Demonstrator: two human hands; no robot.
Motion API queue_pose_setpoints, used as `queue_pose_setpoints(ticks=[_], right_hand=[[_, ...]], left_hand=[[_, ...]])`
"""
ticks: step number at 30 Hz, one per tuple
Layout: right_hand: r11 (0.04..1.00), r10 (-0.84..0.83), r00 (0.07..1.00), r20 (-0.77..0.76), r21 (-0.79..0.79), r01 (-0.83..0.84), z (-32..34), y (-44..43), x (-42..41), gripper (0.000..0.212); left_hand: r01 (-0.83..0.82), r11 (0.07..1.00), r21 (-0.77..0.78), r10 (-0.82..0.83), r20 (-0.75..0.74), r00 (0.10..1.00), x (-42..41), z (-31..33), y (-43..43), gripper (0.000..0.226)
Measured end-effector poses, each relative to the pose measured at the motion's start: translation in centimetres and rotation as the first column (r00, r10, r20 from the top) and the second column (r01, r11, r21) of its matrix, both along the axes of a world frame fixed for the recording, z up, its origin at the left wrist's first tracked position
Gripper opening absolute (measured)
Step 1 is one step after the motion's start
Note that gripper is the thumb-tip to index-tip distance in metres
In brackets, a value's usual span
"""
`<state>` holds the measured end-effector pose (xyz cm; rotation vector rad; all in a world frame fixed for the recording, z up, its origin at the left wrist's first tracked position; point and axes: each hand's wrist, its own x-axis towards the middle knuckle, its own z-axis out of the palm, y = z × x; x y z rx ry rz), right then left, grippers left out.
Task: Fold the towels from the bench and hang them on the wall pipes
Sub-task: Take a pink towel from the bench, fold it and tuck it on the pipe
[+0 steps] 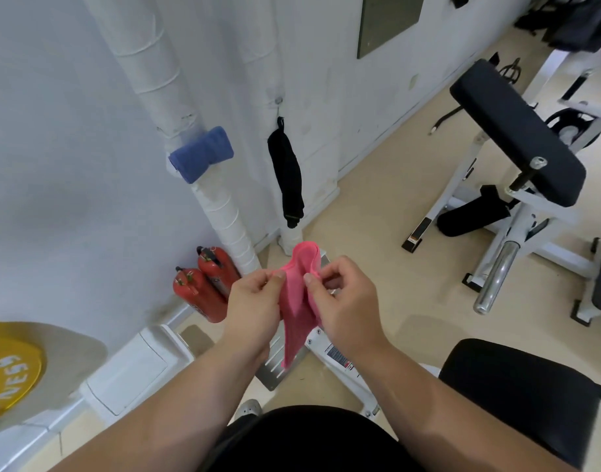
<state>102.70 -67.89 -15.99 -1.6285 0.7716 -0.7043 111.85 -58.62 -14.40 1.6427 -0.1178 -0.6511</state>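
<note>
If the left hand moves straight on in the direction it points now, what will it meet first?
The left hand points up and away, toward the wall. Beyond the pink towel it pinches, the white wrapped pipe looks like the first thing in line, though depth is unclear.

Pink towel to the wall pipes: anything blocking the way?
Nothing visible. Both hands, left hand and right hand, hold the pink towel in open air. The wrapped pipe already carries a blue towel, with bare pipe below it.

Single head-worn wide-angle view, looking forward-down, close over hands, facing wall pipes (224, 212) and floor.
</note>
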Motion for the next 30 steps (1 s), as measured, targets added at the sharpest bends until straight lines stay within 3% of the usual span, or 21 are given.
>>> queue_pose_setpoints(ticks=[9, 14, 16, 18, 20, 23, 26, 28, 30], right_hand=[[0.980, 0.134, 0.987, 0.089, -0.160, -0.118, -0.4, 0.2, 0.0, 0.003], [0.965, 0.253, 0.963, 0.086, -0.089, -0.246, -0.5, -0.5, 0.0, 0.026], [0.968, 0.212, 0.976, 0.044, -0.145, -0.204, 0.0, -1.2, -0.2, 0.027], [0.942, 0.105, 0.994, -0.026, -0.318, -0.107, 0.4, -2.5, -0.5, 0.030], [0.891, 0.120, 0.986, -0.115, -0.425, -0.159, 0.5, -4.4, -0.9, 0.041], [0.813, 0.320, 0.866, -0.384, -0.358, -0.459, 0.5, -7.1, -1.3, 0.030], [0.733, 0.384, 0.759, -0.525, -0.327, -0.597, 0.4, -9.2, -1.6, 0.014], [0.731, 0.412, 0.763, -0.497, -0.319, -0.603, 0.6, -10.0, -1.7, 0.015], [0.772, 0.487, 0.790, -0.372, -0.240, -0.589, 1.3, -10.1, -1.6, 0.014]], left_hand=[[0.160, 0.984, -0.085, -0.153, 0.078, 0.985, -0.5, 0.9, -0.2, 0.027], [0.193, 0.980, -0.057, -0.181, 0.165, 0.969, -0.2, 0.8, 0.2, 0.017], [0.209, 0.977, -0.027, -0.201, 0.180, 0.963, 0.3, 0.5, 0.3, 0.020], [0.240, 0.971, 0.020, -0.239, 0.226, 0.945, 0.8, 0.6, 0.4, 0.021], [0.316, 0.945, 0.088, -0.327, 0.309, 0.893, 1.5, 1.0, 0.7, 0.022], [0.425, 0.889, 0.172, -0.458, 0.385, 0.801, 2.5, 1.7, 1.2, 0.021], [0.423, 0.888, 0.178, -0.459, 0.349, 0.817, 3.6, 1.8, 1.8, 0.019], [0.382, 0.903, 0.198, -0.429, 0.332, 0.840, 4.2, 1.8, 2.1, 0.018], [0.351, 0.913, 0.208, -0.403, 0.326, 0.855, 4.7, 1.9, 2.3, 0.019]])
